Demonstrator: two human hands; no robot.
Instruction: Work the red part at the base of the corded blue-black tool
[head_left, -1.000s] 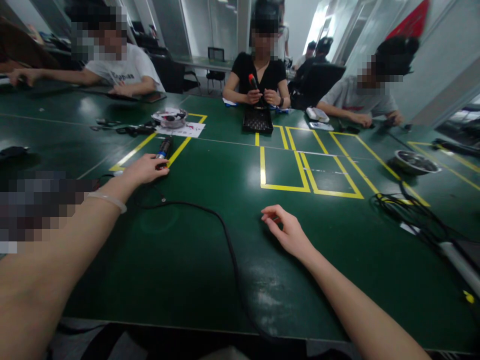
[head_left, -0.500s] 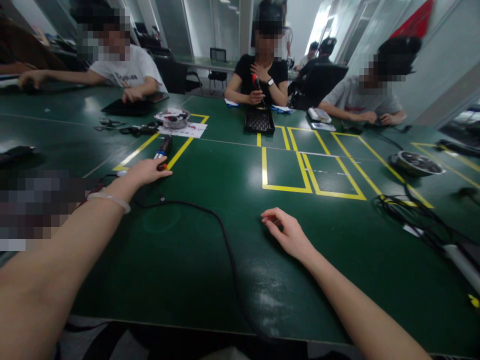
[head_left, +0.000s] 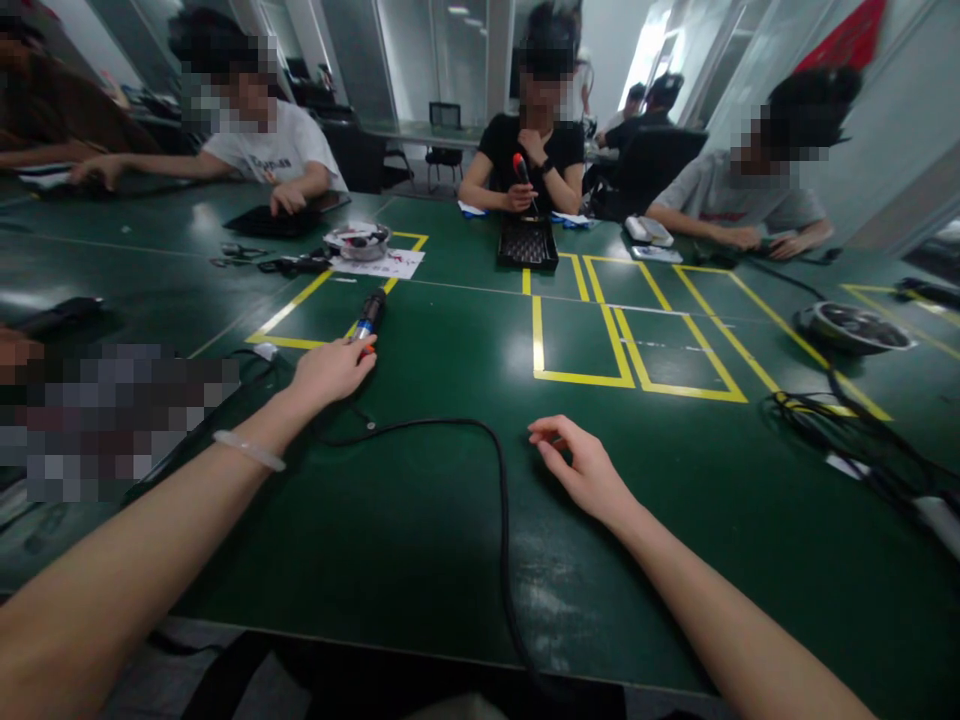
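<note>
My left hand [head_left: 334, 368] reaches forward and is closed on the rear end of a black electric screwdriver [head_left: 370, 312] that lies on the green table [head_left: 420, 520]. The tool's black cable [head_left: 495, 470] loops back across the table toward me. A thin bracelet sits on my left wrist. My right hand [head_left: 581, 468] rests just above the table in the middle. Its fingers are curled with thumb and forefinger pinched together. What they hold, if anything, is too small to see.
Yellow tape rectangles [head_left: 585, 345] mark the table. At the far side stand a black tray [head_left: 528, 243], a metal bowl [head_left: 360, 238] on a paper sheet, and another bowl [head_left: 851, 325] at right. Tangled cables [head_left: 840, 420] lie right. Several people sit opposite.
My left hand has dragged the screwdriver to the right and toward me, and the cable loop has shifted with it. My right hand has hardly moved.
</note>
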